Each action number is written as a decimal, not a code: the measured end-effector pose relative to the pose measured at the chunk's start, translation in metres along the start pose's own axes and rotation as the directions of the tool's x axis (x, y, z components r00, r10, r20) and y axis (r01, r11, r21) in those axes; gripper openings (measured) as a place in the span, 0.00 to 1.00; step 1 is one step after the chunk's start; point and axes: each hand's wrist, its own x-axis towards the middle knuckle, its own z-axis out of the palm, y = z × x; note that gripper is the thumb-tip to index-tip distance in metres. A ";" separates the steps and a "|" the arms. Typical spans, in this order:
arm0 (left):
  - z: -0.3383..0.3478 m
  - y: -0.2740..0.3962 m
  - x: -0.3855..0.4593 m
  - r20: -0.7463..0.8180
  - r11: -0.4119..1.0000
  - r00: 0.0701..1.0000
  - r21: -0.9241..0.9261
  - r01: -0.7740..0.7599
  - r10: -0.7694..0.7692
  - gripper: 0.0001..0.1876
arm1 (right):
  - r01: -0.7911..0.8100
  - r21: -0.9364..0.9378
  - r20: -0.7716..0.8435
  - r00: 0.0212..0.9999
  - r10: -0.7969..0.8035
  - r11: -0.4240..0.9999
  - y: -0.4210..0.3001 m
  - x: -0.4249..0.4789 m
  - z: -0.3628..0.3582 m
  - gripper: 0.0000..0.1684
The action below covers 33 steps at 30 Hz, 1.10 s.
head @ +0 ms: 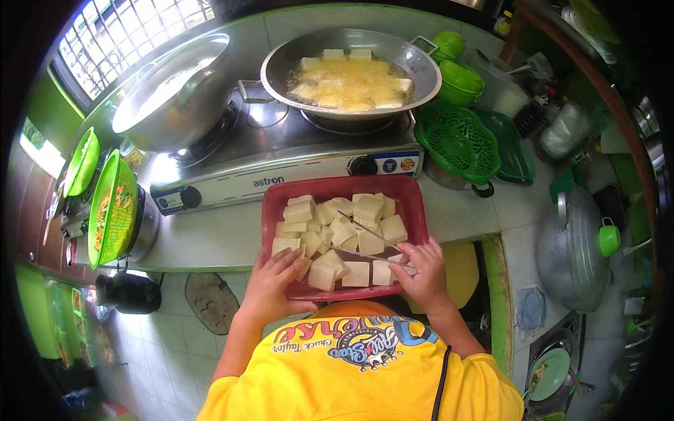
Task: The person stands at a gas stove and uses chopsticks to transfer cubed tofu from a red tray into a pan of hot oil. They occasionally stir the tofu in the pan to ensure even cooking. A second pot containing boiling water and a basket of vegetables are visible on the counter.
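Observation:
Before me is a red plastic basin [345,185], holding many pale blocks that look like tofu [370,242]. My right hand [424,271] grips a pair of thin metal tongs [376,232] over the basin's right side. The two tong arms spread apart across the blocks, with no block clearly pinched between them. My left hand [275,281] holds the basin's near left corner, fingers over the rim beside the blocks and thumb along the front edge. Beyond the basin, a wide metal wok [274,68] sits on the gas stove, with similar pieces [355,84] in bubbling yellow oil.
A two-burner gas stove [316,176] carries a tilted metal pot [168,118] on its left burner. Green baskets [458,139] stand to the right. At left, a green strainer [111,210] holds chopped orange and green food. A large lidded pot [571,252] is at far right.

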 end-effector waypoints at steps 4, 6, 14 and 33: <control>0.004 0.011 -0.001 0.039 0.989 0.997 0.134 0.062 -0.068 0.40 | -0.051 0.055 -0.009 0.999 0.052 0.997 0.009 0.002 0.000 0.19; 0.006 0.015 -0.002 0.025 0.981 0.995 0.169 0.090 -0.096 0.40 | -0.087 0.134 0.017 0.996 0.086 0.987 0.015 0.002 0.001 0.19; 0.016 0.016 -0.003 -0.043 0.980 0.981 0.049 0.192 -0.190 0.43 | 0.065 0.151 0.093 0.992 -0.080 0.986 0.020 0.002 -0.007 0.19; 0.006 0.000 -0.001 -0.020 0.988 0.992 0.093 0.124 -0.123 0.40 | -0.001 0.120 -0.041 0.999 0.006 0.993 0.000 0.005 0.003 0.18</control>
